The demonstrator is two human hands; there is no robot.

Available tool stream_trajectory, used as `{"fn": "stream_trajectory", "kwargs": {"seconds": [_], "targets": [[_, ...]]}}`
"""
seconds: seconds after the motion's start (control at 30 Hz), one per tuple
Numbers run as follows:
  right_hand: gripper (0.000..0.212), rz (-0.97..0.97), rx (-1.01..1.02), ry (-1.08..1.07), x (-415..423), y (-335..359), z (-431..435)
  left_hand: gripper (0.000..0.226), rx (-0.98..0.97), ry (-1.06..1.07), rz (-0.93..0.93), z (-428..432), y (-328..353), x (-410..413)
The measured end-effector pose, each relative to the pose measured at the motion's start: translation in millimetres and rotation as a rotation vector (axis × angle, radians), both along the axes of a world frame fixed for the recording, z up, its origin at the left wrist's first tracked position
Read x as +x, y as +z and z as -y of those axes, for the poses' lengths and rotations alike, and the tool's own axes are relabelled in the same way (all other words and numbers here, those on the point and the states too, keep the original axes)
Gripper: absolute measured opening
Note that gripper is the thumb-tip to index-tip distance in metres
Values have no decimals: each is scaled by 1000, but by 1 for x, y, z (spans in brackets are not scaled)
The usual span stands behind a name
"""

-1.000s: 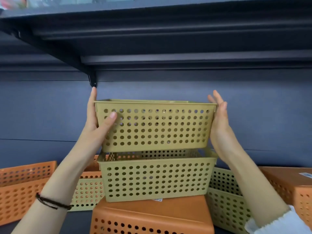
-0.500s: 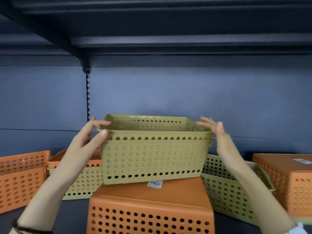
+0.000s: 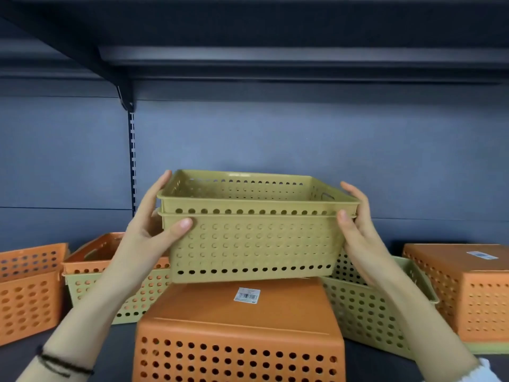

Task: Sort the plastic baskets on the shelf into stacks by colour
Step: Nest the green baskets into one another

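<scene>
Two olive-green perforated baskets are nested one inside the other, resting on an upturned orange basket with a barcode label. My left hand grips the stack's left end, thumb across the front. My right hand holds the right end under the rims. Another green basket leans tilted behind my right forearm. At the left, an orange basket sits nested in a green one.
An orange basket stands at the far left. An upturned orange basket sits at the right on something green. The upper shelf and its bracket overhang the work area.
The upper green basket has come down into the lower one until the rims nearly meet. Both hands slid down and closed on the ends of the nested pair.
</scene>
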State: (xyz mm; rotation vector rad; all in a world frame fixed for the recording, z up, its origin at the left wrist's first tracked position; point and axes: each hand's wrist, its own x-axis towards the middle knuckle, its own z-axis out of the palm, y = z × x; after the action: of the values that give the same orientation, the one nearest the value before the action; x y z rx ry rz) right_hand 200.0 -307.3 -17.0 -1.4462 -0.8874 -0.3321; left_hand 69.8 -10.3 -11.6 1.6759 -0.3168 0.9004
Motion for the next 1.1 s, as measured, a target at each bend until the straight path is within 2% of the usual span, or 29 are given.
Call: {"fn": "stream_trajectory", "kwargs": {"seconds": [0.17,0.37,0.4,0.47,0.5,0.57,0.6,0.7,0.73,0.8,0.9,0.97,1.03,1.1], "targets": [[91,64,89,-103,1,19,35,88,50,-71,-29,17,34,42],[76,88,101,-230,10,14,87,83,148,-221,-220,56,47,95],[76,90,106,-233,11,12,95,78,144,-255,-263,63,46,101],[73,91,95,-244,11,7,108,54,140,-339,-340,79,42,111],[69,89,79,-259,11,4,114,50,144,-375,-376,86,40,115],[61,76,45,-296,12,-3,123,74,104,-414,-425,95,31,129],[59,67,29,-306,12,-8,126,76,57,-419,-443,98,26,135],[52,45,0,-304,13,-22,126,52,-23,-366,-498,99,12,151],[52,36,-13,-302,13,-26,125,51,-5,-349,-512,96,7,155],[57,19,-43,-315,14,-34,124,65,46,-346,-516,91,2,157],[68,-11,-91,-312,14,-46,125,111,55,-337,-517,84,0,152],[74,-40,-115,-339,13,-53,125,125,91,-329,-559,81,-7,151],[86,-60,-174,-383,14,-64,126,127,171,-285,-654,81,-16,147],[94,-67,-241,-477,17,-76,127,98,279,-244,-753,82,-23,145]]}}
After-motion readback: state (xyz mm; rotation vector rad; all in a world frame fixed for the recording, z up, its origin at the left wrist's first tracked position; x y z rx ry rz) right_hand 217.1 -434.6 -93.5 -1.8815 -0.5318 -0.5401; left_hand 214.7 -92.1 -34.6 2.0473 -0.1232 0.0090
